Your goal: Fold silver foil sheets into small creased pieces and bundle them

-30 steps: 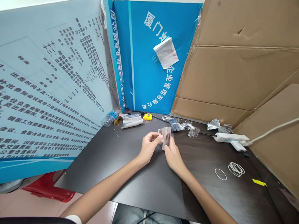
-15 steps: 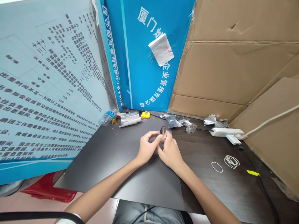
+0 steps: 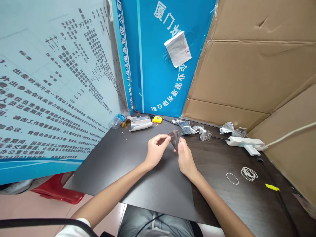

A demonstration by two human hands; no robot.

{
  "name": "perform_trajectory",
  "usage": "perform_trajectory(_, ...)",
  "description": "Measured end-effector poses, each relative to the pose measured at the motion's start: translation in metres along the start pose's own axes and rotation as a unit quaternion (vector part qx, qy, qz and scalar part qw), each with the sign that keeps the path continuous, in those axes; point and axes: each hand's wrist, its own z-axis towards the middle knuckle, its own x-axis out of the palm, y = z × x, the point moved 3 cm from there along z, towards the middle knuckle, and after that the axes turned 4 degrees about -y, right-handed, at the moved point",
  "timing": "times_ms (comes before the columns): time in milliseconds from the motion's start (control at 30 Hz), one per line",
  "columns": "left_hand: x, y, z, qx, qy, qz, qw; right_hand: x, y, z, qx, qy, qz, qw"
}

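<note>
Near three silver bundles (image 3: 187,128), two hands (image 3: 155,152) (image 3: 187,162) pinch one dark shiny sheet (image 3: 175,139) between closed fingertips (image 3: 181,144).

Thin shiny dark-grey film-like sheet (image 3: 174,139), small, looks see-through. Bent, edges uneven; whether folded double, can't tell. Tilted, upper edge slanting, narrowing toward bottom. Raised over dark table (image 3: 158,189), between hands: left fingertips (image 3: 168,138) at left edge, right hand (image 3: 185,157) gripping right edge, partly covering it.
</note>
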Motion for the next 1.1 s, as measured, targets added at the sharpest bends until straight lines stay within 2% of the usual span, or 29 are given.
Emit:
perform_trajectory(100, 0.000, -0.002, 0.000, 0.019, 0.006, -0.005, 1.000, -0.002, -0.004, 0.001, -0.021, -0.003, -0.014, 1.000)
perform_trajectory(233, -0.002, -0.004, 0.004, 0.028, 0.000, -0.030, 0.999, -0.010, -0.001, 0.002, -0.119, -0.014, -0.111, 0.987)
perform_trajectory(267, -0.003, -0.003, 0.006, 0.009, 0.001, -0.054, 0.998, -0.012, 0.001, 0.003, -0.154, -0.016, -0.141, 0.978)
perform_trajectory(333, -0.004, 0.001, 0.010, -0.070, 0.022, -0.118, 0.990, -0.017, 0.007, 0.005, -0.220, -0.019, -0.202, 0.954)
perform_trajectory(400, -0.004, 0.005, 0.014, -0.175, 0.076, -0.179, 0.965, -0.022, 0.011, 0.009, -0.267, -0.020, -0.264, 0.926)
perform_trajectory(467, -0.004, 0.008, 0.017, -0.247, 0.138, -0.204, 0.937, -0.028, 0.012, 0.012, -0.295, -0.016, -0.307, 0.905)
perform_trajectory(500, -0.005, 0.009, 0.018, -0.255, 0.159, -0.196, 0.934, -0.030, 0.012, 0.014, -0.306, -0.010, -0.316, 0.898)
perform_trajectory(567, -0.006, 0.009, 0.020, -0.219, 0.180, -0.146, 0.948, -0.033, 0.009, 0.016, -0.308, 0.003, -0.308, 0.900)
perform_trajectory(667, -0.008, 0.008, 0.021, -0.123, 0.165, -0.077, 0.976, -0.036, 0.002, 0.019, -0.234, -0.012, -0.219, 0.947)
perform_trajectory(767, -0.007, 0.008, 0.019, -0.084, 0.143, -0.066, 0.984, -0.035, -0.008, 0.023, -0.065, -0.036, -0.032, 0.997)
perform_trajectory(833, -0.005, 0.009, 0.017, -0.087, 0.147, -0.055, 0.984, -0.032, -0.014, 0.024, 0.062, -0.036, 0.081, 0.994)
perform_trajectory(900, -0.005, 0.010, 0.016, -0.084, 0.158, -0.037, 0.983, -0.029, -0.015, 0.025, 0.136, -0.035, 0.133, 0.981)
perform_trajectory(1000, -0.005, 0.011, 0.017, -0.071, 0.180, -0.015, 0.981, -0.031, -0.011, 0.027, 0.136, -0.052, 0.150, 0.978)
perform_trajectory(1100, -0.007, 0.014, 0.018, -0.089, 0.201, -0.006, 0.976, -0.034, -0.007, 0.029, 0.130, -0.074, 0.187, 0.971)
